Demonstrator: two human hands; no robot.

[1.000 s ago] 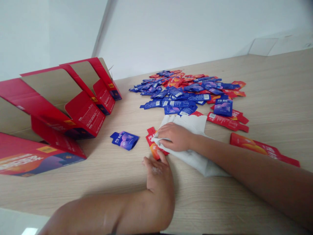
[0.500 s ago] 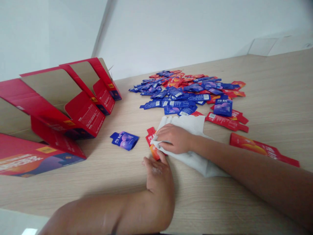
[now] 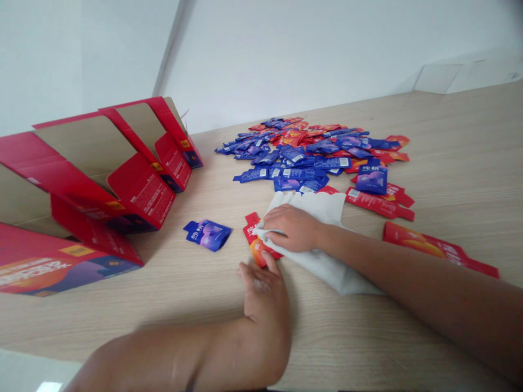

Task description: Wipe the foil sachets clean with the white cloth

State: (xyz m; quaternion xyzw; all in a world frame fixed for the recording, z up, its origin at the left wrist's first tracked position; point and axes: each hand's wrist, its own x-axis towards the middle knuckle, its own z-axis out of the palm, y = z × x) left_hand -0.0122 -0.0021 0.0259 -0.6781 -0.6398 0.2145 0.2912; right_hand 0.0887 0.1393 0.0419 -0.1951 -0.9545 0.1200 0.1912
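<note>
Under my right hand (image 3: 292, 227) a white cloth (image 3: 327, 209) is bunched, its edge gripped between thumb and fingers. The cloth covers part of a red-orange pouch (image 3: 251, 231) lying flat on the table (image 3: 196, 305). My left hand (image 3: 263, 283) rests at the pouch's near end, fingertips on it and fingers apart. To the left of the pouch lies a single blue pouch (image 3: 208, 234), touched by neither hand. Another red pouch (image 3: 437, 247) lies partly behind my right forearm.
A heap of blue and red pouches (image 3: 302, 155) spreads across the table toward the wall (image 3: 306, 60). At the left stand three open red cartons (image 3: 143, 190) in a row, flaps up. A white box-like fixture (image 3: 439, 78) sits at the far right by the wall.
My right hand and the cloth edge have shifted slightly right and up, showing a little more of the red-orange pouch. My left hand stays at the pouch's near end.
</note>
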